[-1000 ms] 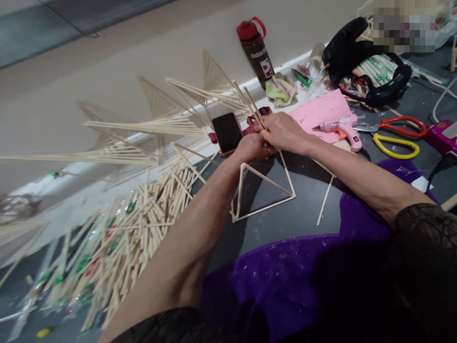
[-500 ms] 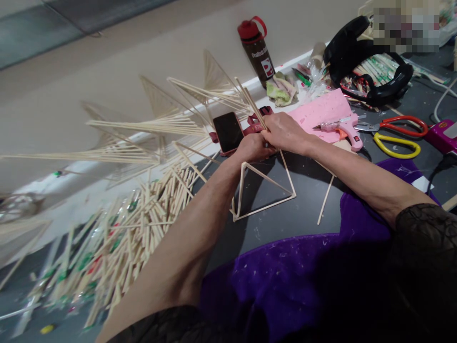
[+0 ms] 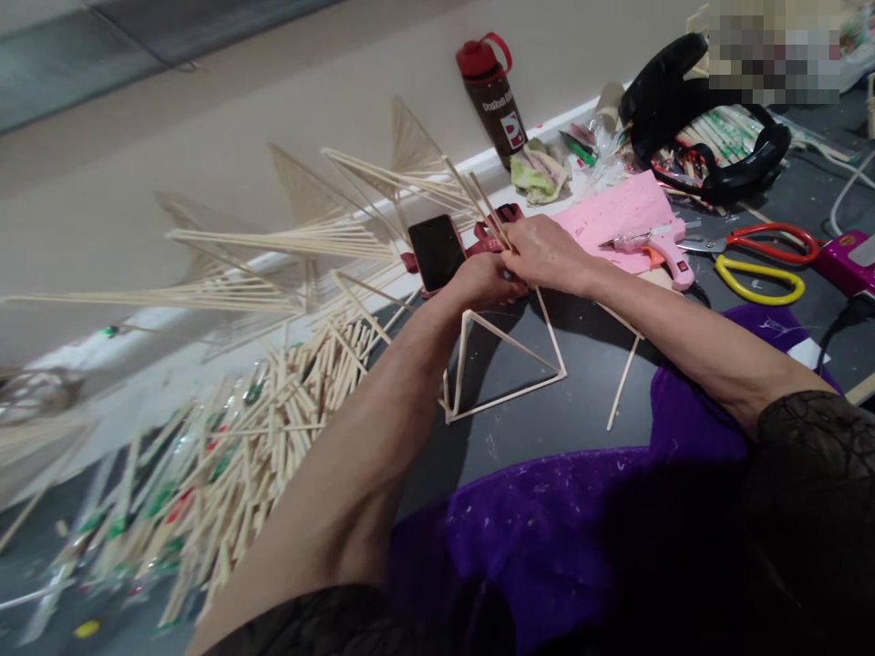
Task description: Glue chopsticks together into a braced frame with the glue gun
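Observation:
My left hand (image 3: pixel 484 281) and my right hand (image 3: pixel 545 251) meet at the top corner of a small pyramid frame of thin wooden sticks (image 3: pixel 507 364) that stands on the dark table. Both hands are closed on the sticks at that corner. A couple of loose stick ends (image 3: pixel 478 196) jut up and back from between my fingers. A black phone (image 3: pixel 436 252) in a red holder lies just left of my left hand. A pink glue gun (image 3: pixel 657 246) rests on a pink sheet (image 3: pixel 615 211) right of my right hand.
A large heap of wooden sticks (image 3: pixel 225 456) covers the left of the table, with finished stick triangles (image 3: pixel 301 237) behind. A red-capped bottle (image 3: pixel 492 96), red and yellow scissors (image 3: pixel 758 260), a black headset (image 3: pixel 704 118), one loose stick (image 3: pixel 623 383) and purple cloth (image 3: pixel 581 528) are around.

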`<action>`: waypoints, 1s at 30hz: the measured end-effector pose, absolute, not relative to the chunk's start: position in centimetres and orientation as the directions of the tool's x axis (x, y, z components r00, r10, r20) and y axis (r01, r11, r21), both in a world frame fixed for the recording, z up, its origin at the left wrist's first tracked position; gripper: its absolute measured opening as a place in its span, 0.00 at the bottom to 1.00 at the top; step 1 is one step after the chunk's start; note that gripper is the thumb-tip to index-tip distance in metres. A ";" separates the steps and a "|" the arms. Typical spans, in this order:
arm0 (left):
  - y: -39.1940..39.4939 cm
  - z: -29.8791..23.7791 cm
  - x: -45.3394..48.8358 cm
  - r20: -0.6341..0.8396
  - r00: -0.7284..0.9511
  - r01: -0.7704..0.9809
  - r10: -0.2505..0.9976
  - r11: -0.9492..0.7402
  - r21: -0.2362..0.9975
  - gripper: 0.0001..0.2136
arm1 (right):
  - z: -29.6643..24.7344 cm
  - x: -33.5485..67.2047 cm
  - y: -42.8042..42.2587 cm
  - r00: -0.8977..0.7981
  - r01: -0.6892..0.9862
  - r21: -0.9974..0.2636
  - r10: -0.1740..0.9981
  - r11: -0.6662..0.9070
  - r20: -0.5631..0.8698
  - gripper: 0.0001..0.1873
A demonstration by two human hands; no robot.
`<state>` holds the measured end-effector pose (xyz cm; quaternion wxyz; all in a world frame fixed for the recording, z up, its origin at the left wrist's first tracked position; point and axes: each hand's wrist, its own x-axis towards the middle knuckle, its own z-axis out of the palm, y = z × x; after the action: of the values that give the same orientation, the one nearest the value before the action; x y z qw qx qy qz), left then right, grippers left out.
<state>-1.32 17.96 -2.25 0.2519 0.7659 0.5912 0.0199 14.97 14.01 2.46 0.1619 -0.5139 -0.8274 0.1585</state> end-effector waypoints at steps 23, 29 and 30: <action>18.6 -3.7 -2.1 -0.067 0.444 0.895 0.894 -0.437 0.094 0.18 | 2.6 14.9 13.8 -0.413 0.811 -0.413 0.906 0.414 0.097 0.22; 18.2 -3.5 -1.9 -0.076 0.416 0.908 0.906 -0.410 0.085 0.20 | 2.5 14.9 13.7 -0.403 0.812 -0.424 0.911 0.401 0.090 0.22; 18.2 -3.5 -1.9 -0.077 0.412 0.910 0.908 -0.405 0.090 0.20 | 2.5 14.8 13.7 -0.403 0.812 -0.424 0.911 0.401 0.091 0.22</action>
<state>-1.91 18.22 -3.53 0.0587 0.8380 0.5424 -0.0080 14.84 13.74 2.53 0.1560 -0.5237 -0.8223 0.1585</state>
